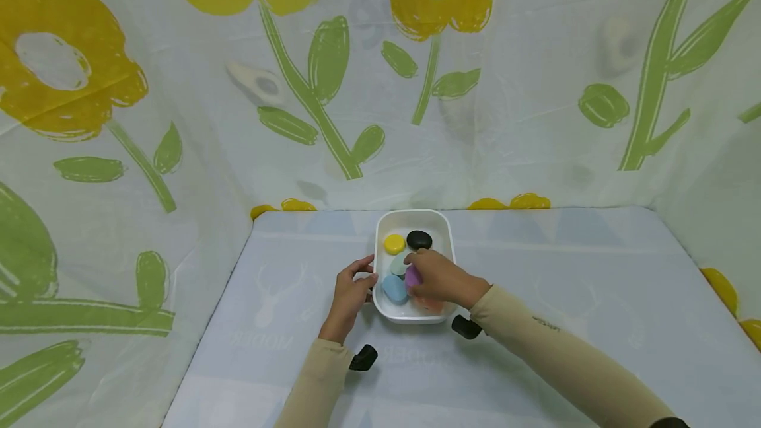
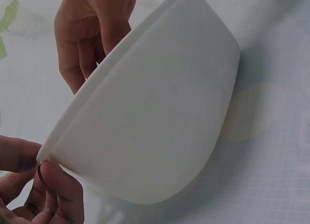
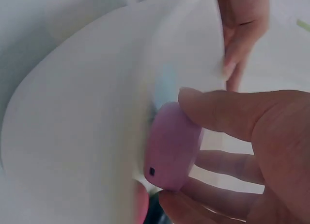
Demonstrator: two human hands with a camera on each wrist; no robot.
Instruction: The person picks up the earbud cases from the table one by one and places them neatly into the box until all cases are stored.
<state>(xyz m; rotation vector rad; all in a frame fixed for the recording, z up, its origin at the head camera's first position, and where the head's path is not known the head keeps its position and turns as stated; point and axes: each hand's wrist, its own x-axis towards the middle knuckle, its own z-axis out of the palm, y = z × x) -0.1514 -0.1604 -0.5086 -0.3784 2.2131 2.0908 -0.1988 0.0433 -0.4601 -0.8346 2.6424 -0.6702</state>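
Right hand (image 1: 441, 277): over the white tray (image 1: 446, 230), thumb and fingers clamped on a purple oval piece (image 1: 413, 276); the right wrist view shows the thumb on top and the fingers beneath it.
Left hand (image 1: 351, 290): at the tray's left rim, fingers curled and pinching the edge; the left wrist view shows fingertips on the lip.
Purple piece, position: held in the fingers just above the tray interior, near its middle; whether it touches the pieces below cannot be told.
Tray contents: yellow round piece (image 1: 394, 244) and black oval piece (image 1: 419, 240) at the far end; a pale green piece (image 1: 398, 265) and a blue piece (image 1: 394, 288) on the left side; an orange-red piece (image 1: 433, 304) partly hidden under the right hand.
Tray, position: on the pale tablecloth (image 1: 594, 283), near the floral backdrop (image 1: 178, 117).
Handling judgement: keep the rim steadied with the left hand and the pinch firm across the purple piece's broad faces; move it straight, clear of its neighbours, so the smooth pieces are not knocked.
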